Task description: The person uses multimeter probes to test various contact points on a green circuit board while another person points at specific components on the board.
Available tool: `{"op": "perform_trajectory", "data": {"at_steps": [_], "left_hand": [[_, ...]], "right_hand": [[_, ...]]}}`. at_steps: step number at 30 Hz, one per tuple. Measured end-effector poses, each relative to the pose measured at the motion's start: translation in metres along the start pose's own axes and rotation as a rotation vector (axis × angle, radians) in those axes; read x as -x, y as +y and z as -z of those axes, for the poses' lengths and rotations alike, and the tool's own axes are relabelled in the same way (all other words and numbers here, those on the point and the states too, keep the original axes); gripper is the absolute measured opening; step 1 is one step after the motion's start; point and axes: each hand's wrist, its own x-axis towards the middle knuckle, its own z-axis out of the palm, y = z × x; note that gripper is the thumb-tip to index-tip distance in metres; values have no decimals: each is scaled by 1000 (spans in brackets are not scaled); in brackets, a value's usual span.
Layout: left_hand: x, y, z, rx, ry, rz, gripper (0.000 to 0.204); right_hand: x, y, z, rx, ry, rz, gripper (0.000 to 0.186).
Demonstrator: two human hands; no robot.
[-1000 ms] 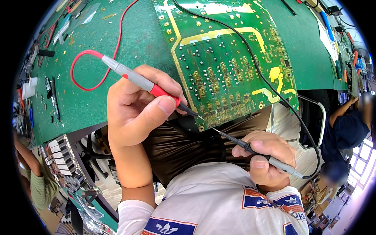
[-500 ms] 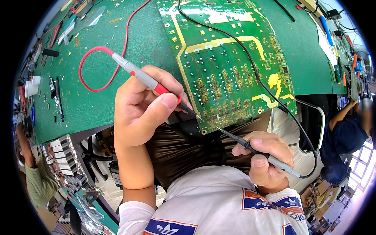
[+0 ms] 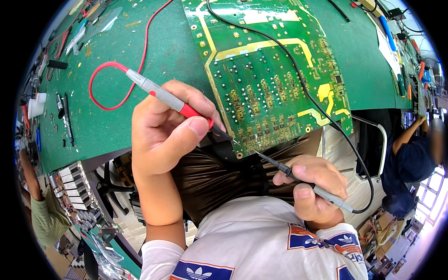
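A large green circuit board (image 3: 263, 74) with gold traces lies over the near edge of the green mat. My left hand (image 3: 165, 133) is closed round a gray-and-red test probe (image 3: 163, 95), its dark tip pointing down to the board's lower-left corner. My right hand (image 3: 315, 189) grips a black-and-gray test probe (image 3: 329, 198), whose thin tip meets the board's lower edge slightly right of the other tip; exact contact is too small to confirm. A red lead (image 3: 109, 63) loops over the mat, and a black lead (image 3: 291, 58) runs across the board and round my right hand.
The green mat (image 3: 74, 130) holds pens (image 3: 69, 114), a white container (image 3: 36, 105) and scraps. Tools (image 3: 420, 70) lie along the right. One co-worker (image 3: 406, 158) in dark clothing is at the right, another (image 3: 44, 214) in green at the left. Electronic assemblies (image 3: 70, 186) sit lower left.
Both probes are still held at the board's lower-left area. The view of bench and board shifted slightly down, then back up, with only small movements of my hands.
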Motion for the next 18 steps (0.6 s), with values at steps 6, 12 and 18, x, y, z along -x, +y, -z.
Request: {"op": "perform_trajectory", "data": {"at_steps": [6,12,18], "left_hand": [[1,1,-1,-7,-3,-1,17],[1,1,-1,-37,-15,-3,17],[1,0,0,-116,-40,-23,20]], "right_hand": [[-1,0,-2,-5,-4,6,21],[0,1,-3,-12,7,-3,20],[1,1,-4,-12,24,-14,20]]}}
